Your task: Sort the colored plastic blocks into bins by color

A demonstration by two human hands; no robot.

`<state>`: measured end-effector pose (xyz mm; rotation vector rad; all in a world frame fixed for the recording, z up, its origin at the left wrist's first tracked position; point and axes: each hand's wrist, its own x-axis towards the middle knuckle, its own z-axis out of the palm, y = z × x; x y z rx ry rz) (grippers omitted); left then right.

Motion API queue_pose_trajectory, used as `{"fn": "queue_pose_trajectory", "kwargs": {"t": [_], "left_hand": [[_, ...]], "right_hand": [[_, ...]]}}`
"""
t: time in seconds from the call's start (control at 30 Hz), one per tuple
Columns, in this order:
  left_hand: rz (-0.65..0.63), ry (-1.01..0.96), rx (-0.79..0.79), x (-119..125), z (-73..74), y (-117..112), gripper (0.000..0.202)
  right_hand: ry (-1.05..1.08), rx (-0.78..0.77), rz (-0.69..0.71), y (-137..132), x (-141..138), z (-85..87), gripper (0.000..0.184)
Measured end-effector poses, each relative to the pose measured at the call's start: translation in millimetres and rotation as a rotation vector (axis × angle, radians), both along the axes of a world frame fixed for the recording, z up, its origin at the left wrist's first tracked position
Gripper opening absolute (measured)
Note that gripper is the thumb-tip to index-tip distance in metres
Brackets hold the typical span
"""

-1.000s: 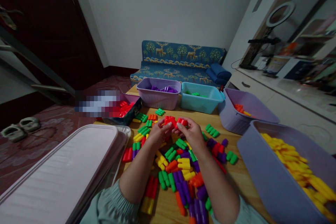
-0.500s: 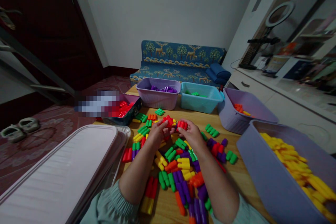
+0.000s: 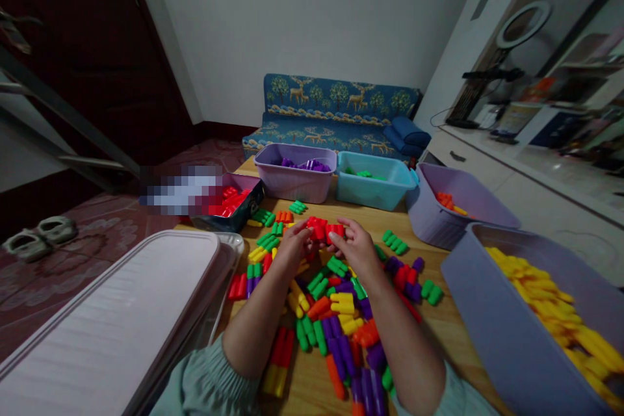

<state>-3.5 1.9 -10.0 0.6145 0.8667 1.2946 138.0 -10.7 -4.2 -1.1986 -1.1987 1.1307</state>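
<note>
My left hand (image 3: 295, 246) is closed around a red plastic building block (image 3: 318, 227) above the middle of the wooden table. Close beside it, my right hand (image 3: 355, 246) pinches a second red building block (image 3: 335, 232) between thumb and fingers. The two red blocks touch or nearly touch; whether they are joined I cannot tell. Below and around my hands lie loose building blocks, among them green ones (image 3: 318, 286), yellow ones (image 3: 342, 303) and purple ones (image 3: 337, 344). A red and yellow stack (image 3: 280, 361) lies beside my left forearm.
Along the back stand a lilac bin (image 3: 295, 183) with purple blocks and a turquoise bin (image 3: 373, 192) with green ones. To the right are a lilac bin (image 3: 429, 224) with orange blocks and a larger one (image 3: 492, 312) with yellow. A dark box (image 3: 244, 208) holds red blocks; white lids (image 3: 117, 312) lie left.
The two red blocks have been turned and brought closer together in my hands. Yellow visible between them earlier is out of sight now. My forearms have hardly moved.
</note>
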Motion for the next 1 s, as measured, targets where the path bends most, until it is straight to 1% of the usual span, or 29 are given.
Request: {"fn": "queue_pose_trajectory", "kwargs": {"t": [0.13, 0.23, 0.37, 0.5, 0.67, 0.8, 0.9, 1.0], "left_hand": [[-0.004, 0.037, -0.015, -1, 2.4, -1, 0.046], [-0.026, 0.06, -0.007, -2, 2.8, -2, 0.052], [-0.046, 0.078, 0.009, -3, 2.3, -3, 0.051], [-0.084, 0.105, 0.001, -2, 2.8, -3, 0.055], [-0.093, 0.158, 0.019, -3, 2.0, -3, 0.047], [-0.143, 0.164, 0.022, -3, -0.7, -1, 0.048], [-0.158, 0.155, 0.022, -2, 0.3, -2, 0.051], [-0.167, 0.102, 0.039, -2, 3.5, -5, 0.044]], "right_hand": [[-0.023, 0.011, 0.008, -1, -1, 0.1, 0.048], [-0.045, -0.006, -0.022, 0, 0, -1.2, 0.048], [-0.082, -0.009, -0.045, 1, 2, -3.2, 0.05], [-0.138, 0.002, 0.0, 1, 4, -5.8, 0.056], [-0.149, 0.011, -0.005, 0, 4, -3.1, 0.059], [-0.122, 0.043, -0.049, -1, 2, 3.3, 0.049], [-0.113, 0.074, -0.067, -2, 2, 5.5, 0.043], [-0.097, 0.067, -0.057, -2, 2, 4.7, 0.041]]}}
